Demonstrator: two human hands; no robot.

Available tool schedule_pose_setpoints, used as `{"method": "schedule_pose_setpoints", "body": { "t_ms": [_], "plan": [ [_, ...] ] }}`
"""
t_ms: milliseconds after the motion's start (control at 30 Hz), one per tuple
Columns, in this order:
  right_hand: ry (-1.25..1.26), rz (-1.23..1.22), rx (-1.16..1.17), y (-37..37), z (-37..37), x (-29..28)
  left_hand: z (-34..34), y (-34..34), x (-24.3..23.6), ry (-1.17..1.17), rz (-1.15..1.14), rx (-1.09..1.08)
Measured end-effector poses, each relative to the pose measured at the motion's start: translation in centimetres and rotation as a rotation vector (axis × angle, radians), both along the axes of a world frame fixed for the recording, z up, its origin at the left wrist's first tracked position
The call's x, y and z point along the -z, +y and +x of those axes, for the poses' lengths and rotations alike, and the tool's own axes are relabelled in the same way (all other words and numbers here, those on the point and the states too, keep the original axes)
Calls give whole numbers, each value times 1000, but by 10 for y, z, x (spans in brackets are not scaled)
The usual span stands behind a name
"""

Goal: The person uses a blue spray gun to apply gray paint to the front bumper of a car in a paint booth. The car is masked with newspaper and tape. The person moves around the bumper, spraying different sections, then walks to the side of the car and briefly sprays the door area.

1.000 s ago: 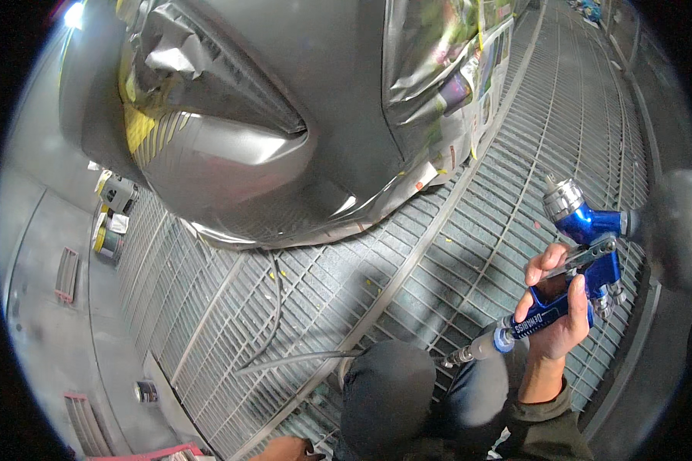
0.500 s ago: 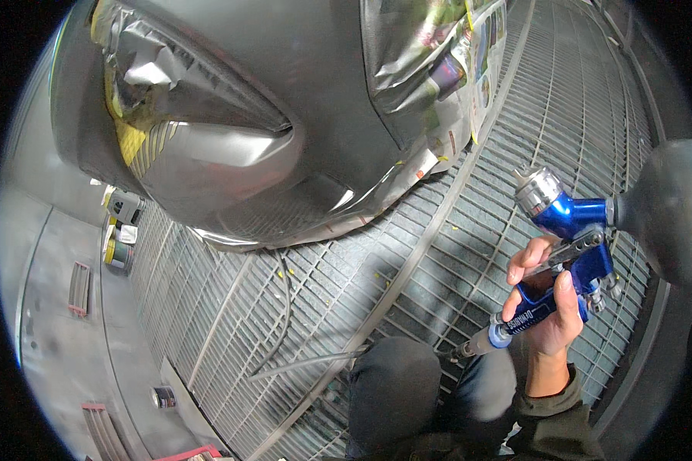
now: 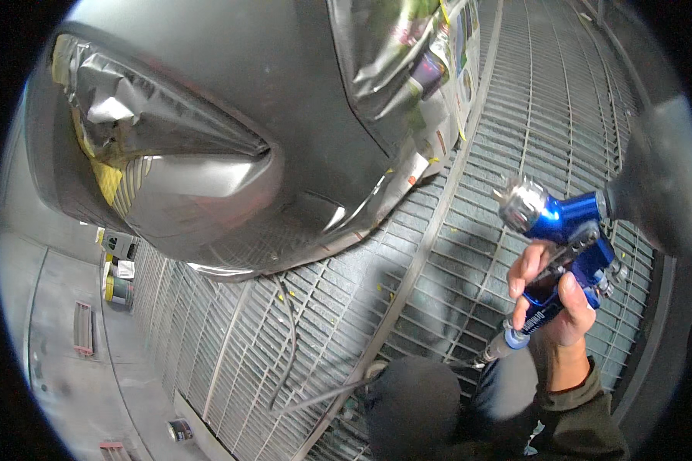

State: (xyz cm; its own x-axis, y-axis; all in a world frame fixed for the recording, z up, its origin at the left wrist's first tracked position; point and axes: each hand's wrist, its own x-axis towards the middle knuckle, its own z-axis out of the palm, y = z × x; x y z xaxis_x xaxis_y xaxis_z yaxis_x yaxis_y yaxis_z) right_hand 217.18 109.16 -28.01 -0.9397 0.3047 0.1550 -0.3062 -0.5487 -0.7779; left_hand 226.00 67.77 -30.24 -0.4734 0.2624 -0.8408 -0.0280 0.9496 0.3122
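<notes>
Right hand [image 3: 565, 326]: spray gun [image 3: 588, 257] being gripped, fingers [image 3: 524, 270] closed round it. Nozzle [image 3: 521, 206] being aimed toward the masked car [image 3: 238, 61], well apart from it, above floor grating [image 3: 546, 92]. Spraying apparently being done or readied; trigger pull cannot be told. Next, squaring of nozzle to car is seemingly being called for.

A grey hose [image 3: 319, 398] lies on the grated floor [image 3: 542, 138].

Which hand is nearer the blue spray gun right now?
Right. The right hand is wrapped around the handle of the blue spray gun, fingers on one side and thumb on the other. The left hand is out of view, so its position cannot be told.
</notes>
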Motion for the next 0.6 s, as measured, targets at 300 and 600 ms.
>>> {"method": "schedule_pose_setpoints", "body": {
  "t_ms": [300,600],
  "plan": [
    [174,-111,26,-13,20,-22,-38,-16,13,-7,135,7],
    [163,128,368,-25,14,-65,-90,-7,27,732,649,-4]
  ]
}}
